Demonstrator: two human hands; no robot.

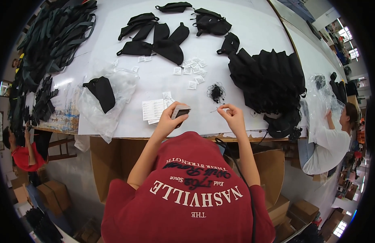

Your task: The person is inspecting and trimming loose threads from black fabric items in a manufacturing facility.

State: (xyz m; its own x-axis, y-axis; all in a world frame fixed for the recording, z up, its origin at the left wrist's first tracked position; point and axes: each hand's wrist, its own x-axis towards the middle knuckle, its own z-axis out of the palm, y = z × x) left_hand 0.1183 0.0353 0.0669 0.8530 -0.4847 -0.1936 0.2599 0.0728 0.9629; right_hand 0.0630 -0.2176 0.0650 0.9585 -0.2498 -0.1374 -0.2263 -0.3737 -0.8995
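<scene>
Near the table's front edge, my left hand (pixel 168 122) is closed round a small stack of tags (pixel 182 111) with a dark face and pale edges. To its right, my right hand (pixel 233 118) pinches the end of a thin black string (pixel 214 111) between thumb and fingertips. Just beyond that hand lies a tangle of black strings (pixel 216 92). White printed sheets (pixel 152 110) lie flat beside my left hand, partly hidden by it. Farther back, several small white labels (pixel 188 70) are scattered on the white table (pixel 155 81).
Several black pouches (pixel 168 48) lie at the back. A large heap of them (pixel 268 81) sits at the right. A black pouch (pixel 101 94) rests on a clear plastic bag (pixel 122 87) at the left. Black straps (pixel 60 36) pile up far left. Other people work at both sides.
</scene>
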